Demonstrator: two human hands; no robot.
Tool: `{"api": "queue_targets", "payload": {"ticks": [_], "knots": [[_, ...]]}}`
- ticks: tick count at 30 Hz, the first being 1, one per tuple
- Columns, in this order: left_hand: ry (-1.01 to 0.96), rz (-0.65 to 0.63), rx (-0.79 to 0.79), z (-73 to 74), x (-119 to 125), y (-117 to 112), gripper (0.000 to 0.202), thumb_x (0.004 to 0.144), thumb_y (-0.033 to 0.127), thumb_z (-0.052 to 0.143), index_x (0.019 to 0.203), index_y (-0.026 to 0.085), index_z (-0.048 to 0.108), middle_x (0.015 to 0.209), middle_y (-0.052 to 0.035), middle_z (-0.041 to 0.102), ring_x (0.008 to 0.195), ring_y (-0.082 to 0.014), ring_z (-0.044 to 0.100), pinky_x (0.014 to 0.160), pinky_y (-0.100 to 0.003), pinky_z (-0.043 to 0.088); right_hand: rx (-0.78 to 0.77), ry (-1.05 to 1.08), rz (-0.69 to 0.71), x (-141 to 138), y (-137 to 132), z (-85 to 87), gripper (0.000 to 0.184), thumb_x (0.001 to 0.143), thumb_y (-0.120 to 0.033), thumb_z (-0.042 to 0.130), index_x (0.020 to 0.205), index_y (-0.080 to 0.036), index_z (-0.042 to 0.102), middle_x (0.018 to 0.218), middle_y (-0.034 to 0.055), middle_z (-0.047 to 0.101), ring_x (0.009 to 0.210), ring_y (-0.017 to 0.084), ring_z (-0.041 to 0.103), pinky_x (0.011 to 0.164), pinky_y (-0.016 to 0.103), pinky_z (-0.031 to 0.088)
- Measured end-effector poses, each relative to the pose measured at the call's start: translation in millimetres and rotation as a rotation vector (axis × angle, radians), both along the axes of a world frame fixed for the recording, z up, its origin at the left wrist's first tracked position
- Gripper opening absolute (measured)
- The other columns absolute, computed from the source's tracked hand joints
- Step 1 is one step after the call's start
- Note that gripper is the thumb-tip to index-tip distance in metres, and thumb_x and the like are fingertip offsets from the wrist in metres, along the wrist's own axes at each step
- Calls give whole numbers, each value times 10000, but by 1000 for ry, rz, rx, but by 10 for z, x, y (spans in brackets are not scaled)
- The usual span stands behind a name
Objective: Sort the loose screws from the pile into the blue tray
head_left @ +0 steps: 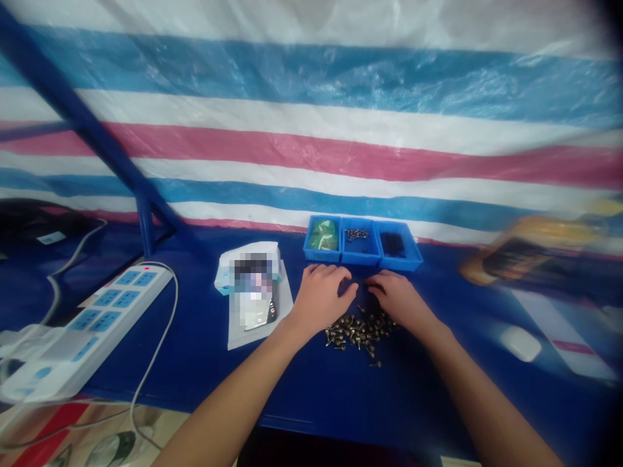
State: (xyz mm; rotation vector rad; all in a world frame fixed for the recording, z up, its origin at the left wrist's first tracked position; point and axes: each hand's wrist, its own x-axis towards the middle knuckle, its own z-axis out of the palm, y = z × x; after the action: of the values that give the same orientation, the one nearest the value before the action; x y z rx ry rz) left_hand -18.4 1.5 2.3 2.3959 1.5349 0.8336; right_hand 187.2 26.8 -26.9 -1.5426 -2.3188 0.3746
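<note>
My left hand [322, 295] hovers at the left of a loose pile of small brass-coloured screws [357, 334]. Its fingers are bent, with a gap between thumb and forefinger and nothing visible in it. Across from it, my right hand [400, 297] is at the upper right of the pile. Its fingertips point left and are drawn together; anything between them is too small to make out. Just behind the hands stand three joined blue bins: the left bin [307, 254] holds a green packet, the middle bin [360, 255] small metal parts, the right bin [413, 261] dark small parts.
Left of my hand, a phone [257, 316] lies on white paper by a white packet [224, 272]. A power strip [109, 318] with a cable lies farther left. A blurred yellowish object [520, 250] and a white rounded case [520, 344] are on the right. Striped sheeting [311, 117] hangs behind.
</note>
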Motion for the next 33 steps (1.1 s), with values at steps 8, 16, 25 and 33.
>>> {"api": "queue_targets", "payload": {"ticks": [8, 16, 25, 33], "knots": [[-2, -6, -10, -5, -2, 10, 154, 923, 338, 547, 917, 226, 651, 835, 1, 689, 852, -204, 617, 948, -427, 385, 47, 129, -17, -63, -23, 10, 187, 917, -157, 525, 981, -222, 688, 982, 33, 721, 873, 196, 662, 778, 287, 443], [5, -12, -12, -2, -6, 16, 143, 917, 336, 560, 925, 226, 650, 841, 1, 689, 855, -205, 613, 953, -425, 379, 93, 270, 22, -113, -46, 67, 212, 905, -141, 527, 969, -238, 704, 981, 7, 736, 863, 186, 677, 798, 290, 470], [8, -89, -49, 47, 5, -7, 317, 1016, 386, 371, 923, 201, 611, 813, -16, 654, 817, -195, 600, 863, -383, 406, 205, 463, 86, -221, -187, 212, 188, 879, -158, 585, 1013, -225, 699, 983, 17, 727, 862, 171, 676, 789, 274, 512], [-56, -169, -61, 51, -3, 0, 324, 1032, 313, 333, 904, 186, 602, 824, -28, 635, 822, -190, 585, 822, -354, 411, 246, 501, 100, -264, -226, 245, 101, 876, -170, 621, 942, -214, 684, 872, 8, 692, 776, 151, 645, 737, 259, 504]]}}
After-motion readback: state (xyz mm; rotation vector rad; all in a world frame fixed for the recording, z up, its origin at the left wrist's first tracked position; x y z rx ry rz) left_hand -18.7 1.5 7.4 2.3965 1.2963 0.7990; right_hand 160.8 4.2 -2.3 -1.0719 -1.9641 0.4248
